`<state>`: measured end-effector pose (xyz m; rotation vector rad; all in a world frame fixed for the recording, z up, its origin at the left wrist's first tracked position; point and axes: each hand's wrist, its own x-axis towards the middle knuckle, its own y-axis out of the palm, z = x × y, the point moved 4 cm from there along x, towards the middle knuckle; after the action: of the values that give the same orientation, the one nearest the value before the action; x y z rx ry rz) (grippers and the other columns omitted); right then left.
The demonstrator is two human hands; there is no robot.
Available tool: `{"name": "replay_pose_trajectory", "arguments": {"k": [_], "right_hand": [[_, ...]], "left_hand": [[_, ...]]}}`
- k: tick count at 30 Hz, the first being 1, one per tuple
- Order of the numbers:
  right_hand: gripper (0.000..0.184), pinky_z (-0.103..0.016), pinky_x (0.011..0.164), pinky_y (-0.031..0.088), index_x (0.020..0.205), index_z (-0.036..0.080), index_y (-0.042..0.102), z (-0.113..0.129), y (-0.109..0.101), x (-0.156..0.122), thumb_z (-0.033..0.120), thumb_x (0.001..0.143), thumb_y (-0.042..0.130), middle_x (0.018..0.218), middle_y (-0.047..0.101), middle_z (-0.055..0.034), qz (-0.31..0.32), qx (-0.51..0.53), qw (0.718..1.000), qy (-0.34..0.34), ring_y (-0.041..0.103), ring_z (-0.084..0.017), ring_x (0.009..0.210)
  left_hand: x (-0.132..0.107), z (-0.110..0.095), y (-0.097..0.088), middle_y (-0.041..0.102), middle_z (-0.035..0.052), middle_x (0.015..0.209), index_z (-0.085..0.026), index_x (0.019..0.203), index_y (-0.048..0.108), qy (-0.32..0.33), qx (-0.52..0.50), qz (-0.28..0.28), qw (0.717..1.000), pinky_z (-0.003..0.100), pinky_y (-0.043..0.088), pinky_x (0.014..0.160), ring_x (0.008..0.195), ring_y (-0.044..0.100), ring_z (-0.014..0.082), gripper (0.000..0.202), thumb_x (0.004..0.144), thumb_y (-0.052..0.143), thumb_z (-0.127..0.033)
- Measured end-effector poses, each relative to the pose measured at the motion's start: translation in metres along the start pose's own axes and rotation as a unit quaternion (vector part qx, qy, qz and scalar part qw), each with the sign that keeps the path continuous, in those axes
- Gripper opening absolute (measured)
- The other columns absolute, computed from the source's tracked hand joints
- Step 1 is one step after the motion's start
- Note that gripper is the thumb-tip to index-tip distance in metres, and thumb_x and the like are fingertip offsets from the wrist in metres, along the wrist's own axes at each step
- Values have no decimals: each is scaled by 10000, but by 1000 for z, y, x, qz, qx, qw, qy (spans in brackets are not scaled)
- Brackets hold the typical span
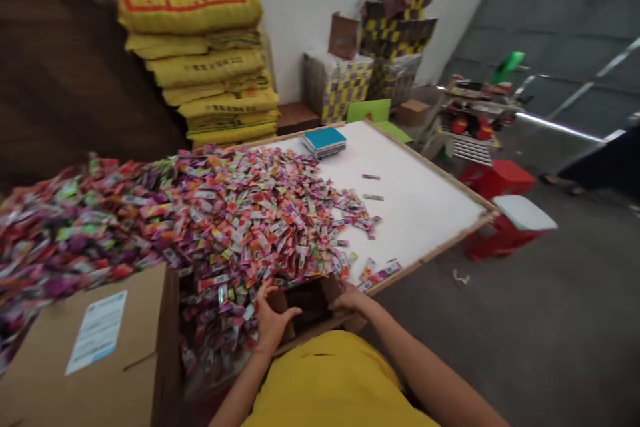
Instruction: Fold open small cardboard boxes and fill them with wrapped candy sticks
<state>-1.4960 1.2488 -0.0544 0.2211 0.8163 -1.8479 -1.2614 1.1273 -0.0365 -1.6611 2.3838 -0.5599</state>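
Note:
An open cardboard box (330,290) stands at the table's near edge, right against my body, its inside dark. My left hand (273,321) is on the left side of this box, fingers curled at the wall and thumb lying over the rim. On the opposite side my right hand (350,299) grips the right wall, with its fingertips partly hidden. A large heap of small colourful wrapped packets (250,213) spreads over the table just beyond and to the left of both hands.
A closed carton with a label (143,307) sits at the lower left. A stack of blue-topped cards (325,139) lies on the white table (400,213). Yellow sacks (220,70) are piled behind. Red stools (500,177) stand right; a dark-clothed person (607,163) is at the far right.

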Motion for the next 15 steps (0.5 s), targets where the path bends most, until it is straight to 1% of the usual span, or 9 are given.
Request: {"name": "replay_pose_trajectory", "arguments": {"k": [2, 3, 4, 6, 8, 10, 12, 13, 15], "right_hand": [[808, -417, 813, 513, 1236, 184, 503, 0, 6, 6, 197, 489, 812, 909, 674, -32, 16, -37, 999, 1, 640, -223, 852], [898, -439, 884, 483, 1291, 187, 460, 4, 5, 5, 183, 465, 811, 1015, 662, -61, 15, -53, 998, -8, 621, -250, 959], [966, -455, 954, 440, 1347, 190, 403, 12, 1, 2, 198, 471, 809, 1156, 614, -99, 5, -64, 997, -31, 569, -274, 1088], [996, -471, 1054, 345, 1419, 213, 308, 35, -11, -11, 292, 553, 794, 1387, 442, -141, -23, -82, 988, -126, 399, -294, 1292], [849, -462, 1089, 297, 1421, 253, 330, 60, -21, -31, 427, 688, 720, 1447, 381, -123, -14, -116, 961, -251, 317, -281, 1350], [729, -459, 1092, 284, 1368, 269, 436, 74, -23, -50, 552, 733, 654, 1395, 462, -111, 52, -181, 923, -335, 373, -287, 1315], [720, -470, 1100, 254, 1333, 277, 492, 75, -20, -61, 629, 718, 626, 1354, 516, -99, 126, -250, 895, -348, 412, -294, 1287], [719, -479, 1104, 237, 1335, 278, 491, 73, -19, -64, 646, 727, 603, 1354, 521, -95, 141, -274, 887, -343, 414, -295, 1287], [674, -483, 1102, 223, 1337, 277, 488, 70, -17, -62, 646, 775, 543, 1354, 527, -88, 133, -300, 882, -337, 408, -281, 1295]], "left_hand": [[-3, 6, 2, 575, 80, 1107, -226, 1245, 391, 14, -19, 40, 999, 443, 429, 988, 1080, 562, 246, 662, 676, 695, -373], [-5, 6, 2, 584, 81, 1118, -224, 1201, 439, 22, -30, 69, 997, 424, 438, 980, 1082, 565, 234, 539, 722, 652, -351], [-6, 7, 0, 596, 83, 1123, -220, 1155, 487, 29, -37, 94, 994, 411, 446, 972, 1084, 568, 228, 432, 755, 613, -325], [-9, 9, -5, 625, 89, 1103, -206, 1074, 561, 33, -35, 111, 993, 415, 452, 963, 1076, 576, 230, 311, 770, 576, -269], [-11, 12, -11, 646, 97, 1074, -196, 1038, 601, 35, -23, 100, 994, 451, 436, 975, 1062, 580, 239, 289, 752, 562, -215], [-11, 13, -17, 655, 93, 1087, -206, 1017, 637, 46, -10, 106, 993, 482, 404, 1006, 1084, 567, 243, 304, 731, 543, -165], [-10, 11, -24, 648, 74, 1154, -242, 1043, 663, 61, 2, 132, 989, 497, 352, 1053, 1143, 540, 240, 388, 703, 526, -113], [-10, 7, -27, 625, 64, 1218, -266, 1086, 659, 67, 21, 160, 985, 501, 317, 1078, 1192, 511, 240, 448, 696, 520, -96], [-12, -5, -31, 531, 58, 1354, -301, 1179, 618, 73, 86, 235, 966, 519, 239, 1112, 1297, 416, 250, 516, 719, 512, -94]]}}
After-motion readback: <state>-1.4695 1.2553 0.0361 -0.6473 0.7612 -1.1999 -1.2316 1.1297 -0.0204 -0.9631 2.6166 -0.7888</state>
